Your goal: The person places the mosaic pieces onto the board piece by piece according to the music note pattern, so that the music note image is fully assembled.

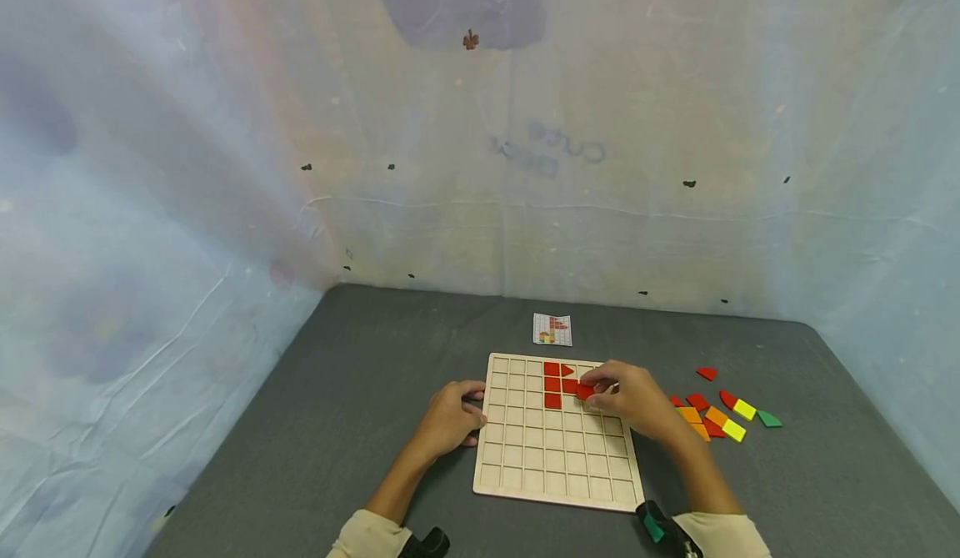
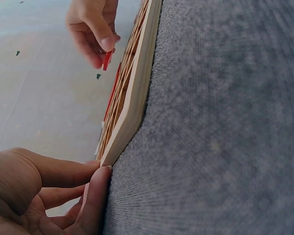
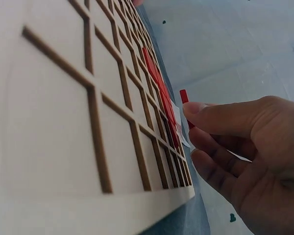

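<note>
A wooden grid board [image 1: 555, 459] lies on the dark table, with several red tiles [image 1: 552, 385] set in its cells near the far edge. My right hand [image 1: 637, 398] is over the board's far right part. Between thumb and fingers it pinches a red tile [image 3: 183, 96], held up off the grid in the right wrist view. At the board's left edge is my left hand [image 1: 447, 418]. Its thumb and fingers [image 2: 95, 196] grip the board's rim close to a corner in the left wrist view.
A small printed card [image 1: 552, 329] with a coloured grid pattern lies beyond the board. To the right is a loose group of red, orange and yellow tiles [image 1: 716, 416], with a green tile [image 1: 768, 419] at its outer side. A pale sheet [image 1: 585, 241] hangs behind the table.
</note>
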Motion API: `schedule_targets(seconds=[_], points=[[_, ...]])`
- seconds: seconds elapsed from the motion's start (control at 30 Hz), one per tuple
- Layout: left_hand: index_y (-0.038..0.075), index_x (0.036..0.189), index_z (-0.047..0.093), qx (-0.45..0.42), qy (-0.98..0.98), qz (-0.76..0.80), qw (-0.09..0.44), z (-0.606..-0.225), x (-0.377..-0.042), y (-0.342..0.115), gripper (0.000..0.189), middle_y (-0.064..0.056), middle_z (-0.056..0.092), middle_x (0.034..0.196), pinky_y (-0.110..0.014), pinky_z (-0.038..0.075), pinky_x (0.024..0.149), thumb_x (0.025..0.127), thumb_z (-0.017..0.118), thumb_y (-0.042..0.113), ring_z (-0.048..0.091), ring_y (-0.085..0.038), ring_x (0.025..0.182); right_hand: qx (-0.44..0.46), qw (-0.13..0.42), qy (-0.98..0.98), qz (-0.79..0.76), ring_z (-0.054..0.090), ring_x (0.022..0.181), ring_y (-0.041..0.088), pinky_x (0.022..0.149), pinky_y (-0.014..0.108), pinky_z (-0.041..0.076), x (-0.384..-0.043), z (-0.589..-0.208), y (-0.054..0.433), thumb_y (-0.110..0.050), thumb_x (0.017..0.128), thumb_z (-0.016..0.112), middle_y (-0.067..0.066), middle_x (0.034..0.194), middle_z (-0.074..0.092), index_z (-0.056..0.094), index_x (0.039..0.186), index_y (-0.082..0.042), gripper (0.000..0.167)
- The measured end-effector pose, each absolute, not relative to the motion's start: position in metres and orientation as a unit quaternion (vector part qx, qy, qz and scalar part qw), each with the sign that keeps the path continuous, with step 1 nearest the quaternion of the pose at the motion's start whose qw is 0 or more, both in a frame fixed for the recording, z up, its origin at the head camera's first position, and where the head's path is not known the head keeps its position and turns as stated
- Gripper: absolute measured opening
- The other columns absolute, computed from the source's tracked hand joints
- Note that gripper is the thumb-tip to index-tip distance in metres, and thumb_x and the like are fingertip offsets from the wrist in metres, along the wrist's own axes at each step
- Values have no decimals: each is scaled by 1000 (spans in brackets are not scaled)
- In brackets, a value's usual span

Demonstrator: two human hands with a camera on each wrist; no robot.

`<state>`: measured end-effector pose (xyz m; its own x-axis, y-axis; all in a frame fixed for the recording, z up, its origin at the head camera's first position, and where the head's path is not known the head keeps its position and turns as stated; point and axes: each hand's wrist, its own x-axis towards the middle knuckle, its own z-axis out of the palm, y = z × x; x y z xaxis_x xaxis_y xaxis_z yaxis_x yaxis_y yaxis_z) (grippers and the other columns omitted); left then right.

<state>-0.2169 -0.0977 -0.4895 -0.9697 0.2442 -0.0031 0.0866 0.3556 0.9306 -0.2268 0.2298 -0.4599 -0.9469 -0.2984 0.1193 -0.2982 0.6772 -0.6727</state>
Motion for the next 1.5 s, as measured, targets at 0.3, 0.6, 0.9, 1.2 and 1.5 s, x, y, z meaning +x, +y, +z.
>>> schedule_targets(seconds=[0.3,0.6,0.9,1.2,1.5], points=[[-7,139,63,99,821,557,70,-490,-218,-98,52,-19,64,127,-33,63,57,88,74,-8,71,-19,90,-172,11,916,-363,64,91,15,80,31,58,-227,-462,218,-7,90,83,6,108,72,79,116,-4,26],[-7,140,62,102,819,560,70,-490,-218,-98,52,-20,63,129,-32,63,56,89,73,-8,71,-19,91,-170,18,918,-359,65,92,15,83,35,60,-228,-466,213,-4,89,83,4,108,74,79,117,-4,28],[-7,141,61,101,818,561,75,-489,-217,-98,53,-20,63,130,-33,64,58,89,73,-7,71,-20,92,-161,25,921,-353,63,91,14,78,30,57,-227,-466,217,-3,89,82,1,104,71,77,121,-6,32],[-7,141,61,102,818,561,76,-490,-217,-99,54,-20,63,131,-34,64,58,89,73,-7,71,-20,92,-158,27,921,-356,62,89,14,76,29,56,-226,-466,215,-3,90,82,0,102,70,77,121,-5,31],[-8,140,61,103,820,558,72,-489,-217,-97,54,-19,63,129,-32,63,56,88,73,-7,71,-19,91,-168,18,920,-353,62,89,14,76,29,56,-227,-468,214,-2,90,82,1,99,71,77,118,-4,28]])
